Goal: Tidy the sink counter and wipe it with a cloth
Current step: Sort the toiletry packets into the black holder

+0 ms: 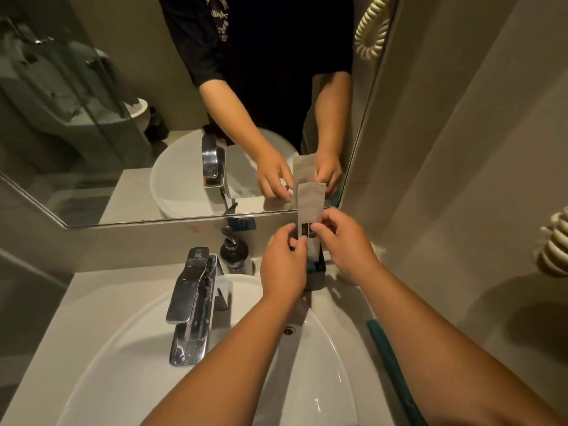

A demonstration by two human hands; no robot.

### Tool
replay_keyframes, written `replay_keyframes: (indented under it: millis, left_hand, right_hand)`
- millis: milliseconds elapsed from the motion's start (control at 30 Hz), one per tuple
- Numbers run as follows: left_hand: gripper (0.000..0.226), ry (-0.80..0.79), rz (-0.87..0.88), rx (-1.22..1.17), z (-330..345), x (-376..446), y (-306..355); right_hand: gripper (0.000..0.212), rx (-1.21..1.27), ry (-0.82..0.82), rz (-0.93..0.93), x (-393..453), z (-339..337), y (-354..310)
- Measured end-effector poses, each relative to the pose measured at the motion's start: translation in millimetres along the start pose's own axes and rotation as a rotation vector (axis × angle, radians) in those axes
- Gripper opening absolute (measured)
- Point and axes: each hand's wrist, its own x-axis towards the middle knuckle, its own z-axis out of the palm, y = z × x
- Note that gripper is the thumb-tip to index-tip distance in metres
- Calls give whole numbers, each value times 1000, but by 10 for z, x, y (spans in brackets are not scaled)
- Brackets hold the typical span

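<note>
A flat pale paper packet stands upright above a dark holder box at the back right of the counter. My left hand pinches the packet's lower left edge. My right hand grips its lower right edge from the other side. Teal items sit inside the holder, partly hidden by my left hand. The white counter surrounds a round white basin. No cloth can be made out.
A chrome tap rises at the basin's back left. A dark pump bottle stands behind it by the mirror. A teal strip lies on the counter's right edge beside the wall. A coiled cord hangs at the right.
</note>
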Motion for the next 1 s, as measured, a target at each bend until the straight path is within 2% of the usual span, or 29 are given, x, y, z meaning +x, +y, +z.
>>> replay_keyframes:
  millis: [167,333,533,667,767,800,900,1000]
  left_hand:
    - [17,-44,31,62,124,246,-113]
    - [25,-84,-73,282,226,270,-448]
    - [21,-99,-120,322,279,334,-575]
    - [25,0,-105,322,186,223,-523]
    - [32,79,-38,402,47,-94,-602]
    - [37,47,13,467,-2,-230,-675]
    - [56,-195,174,738,-123,-527,-954]
    - [69,-329,256,871,-193,-565,-1113]
  right_hand:
    - [11,-29,-16,48,73,121,201]
    - [17,-292,-92,42,136,274,436]
    - [23,-476,-31,147,189,375,535]
    - [35,-405,6,144,125,314,471]
    - [28,-388,140,190,-121,114,455]
    - [25,-417,172,208,-262,34,499]
    - [23,-571,216,263,-795,-140,759]
    - [23,-720,177,380,-1303,-186,1081]
